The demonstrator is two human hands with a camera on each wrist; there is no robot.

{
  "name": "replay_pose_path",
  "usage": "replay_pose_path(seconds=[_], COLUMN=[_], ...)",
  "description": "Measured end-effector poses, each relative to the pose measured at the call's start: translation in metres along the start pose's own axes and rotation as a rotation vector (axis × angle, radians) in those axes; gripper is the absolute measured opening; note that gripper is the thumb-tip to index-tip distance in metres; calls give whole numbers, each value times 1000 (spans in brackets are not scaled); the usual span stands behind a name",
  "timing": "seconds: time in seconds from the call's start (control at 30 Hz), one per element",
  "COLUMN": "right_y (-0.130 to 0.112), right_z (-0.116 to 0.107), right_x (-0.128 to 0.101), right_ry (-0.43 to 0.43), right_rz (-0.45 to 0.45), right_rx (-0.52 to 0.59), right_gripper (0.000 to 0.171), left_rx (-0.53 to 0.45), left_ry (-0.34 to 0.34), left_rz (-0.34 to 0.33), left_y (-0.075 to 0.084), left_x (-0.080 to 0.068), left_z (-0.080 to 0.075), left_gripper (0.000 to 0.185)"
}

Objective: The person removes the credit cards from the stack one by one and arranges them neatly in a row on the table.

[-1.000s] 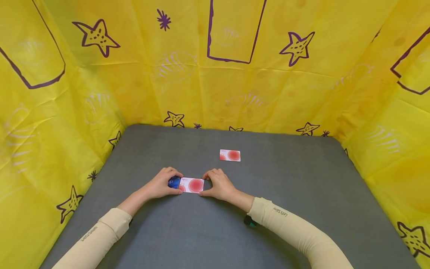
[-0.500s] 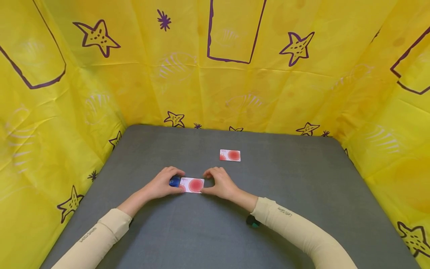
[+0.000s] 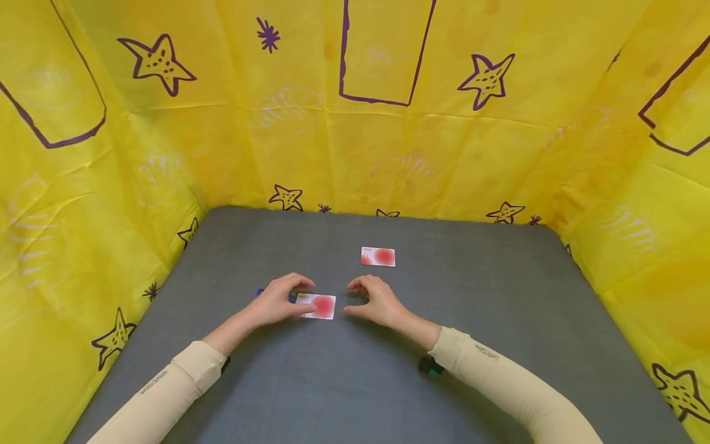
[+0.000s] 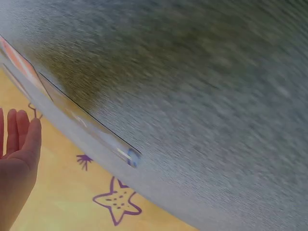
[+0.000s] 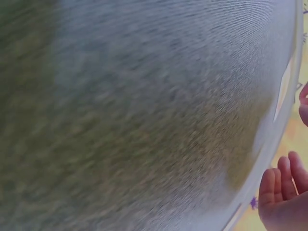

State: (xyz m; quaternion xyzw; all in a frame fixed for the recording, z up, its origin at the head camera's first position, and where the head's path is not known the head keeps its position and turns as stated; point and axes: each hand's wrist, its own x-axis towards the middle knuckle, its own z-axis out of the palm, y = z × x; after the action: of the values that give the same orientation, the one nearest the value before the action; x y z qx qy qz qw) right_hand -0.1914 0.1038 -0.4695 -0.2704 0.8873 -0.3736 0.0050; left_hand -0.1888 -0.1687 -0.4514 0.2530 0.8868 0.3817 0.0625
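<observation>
A white card with a red circle [image 3: 323, 306] lies on the grey table, right beside a blue card [image 3: 259, 292] that is mostly hidden beneath my left hand [image 3: 277, 301]. That hand hovers with thumb and fingers apart and nothing between them; its thumb overlaps the white card in the head view. Both cards appear at a low angle in the left wrist view, the blue card [image 4: 91, 122] stretching long, with the left hand [image 4: 21, 154] relaxed beyond them. To the right of the white card is my right hand [image 3: 379, 303], fingers loosely bent around air.
Farther back lies a second white card with a red circle [image 3: 378, 256]. Yellow cloth walls [image 3: 355, 154] with starfish drawings enclose the grey table [image 3: 471, 277] at the back and both sides. A dark wrist device [image 3: 429, 366] shows under the right sleeve.
Both hands have let go of the cards. The right hand has drawn off to the right; the left has shifted right over the white card, uncovering the blue card's far left end.
</observation>
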Motion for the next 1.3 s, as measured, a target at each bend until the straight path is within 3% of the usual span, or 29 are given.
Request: replay_pose_path(seconds=[0.43,1.0,1.3], right_y=[13,27,35], right_z=[-14,-25,-31], right_x=[-13,-32,-40], right_ry=[44,72,82], right_rz=[57,145,188], right_rx=[81,96,101], right_gripper=[43,41,42], left_rx=[-73,-100,-62], left_ry=[-18,-58,-39], left_rz=[6,38,135], left_y=[10,25,29], left_x=[17,36,45], left_z=[14,35,52], left_gripper=[44,44,42])
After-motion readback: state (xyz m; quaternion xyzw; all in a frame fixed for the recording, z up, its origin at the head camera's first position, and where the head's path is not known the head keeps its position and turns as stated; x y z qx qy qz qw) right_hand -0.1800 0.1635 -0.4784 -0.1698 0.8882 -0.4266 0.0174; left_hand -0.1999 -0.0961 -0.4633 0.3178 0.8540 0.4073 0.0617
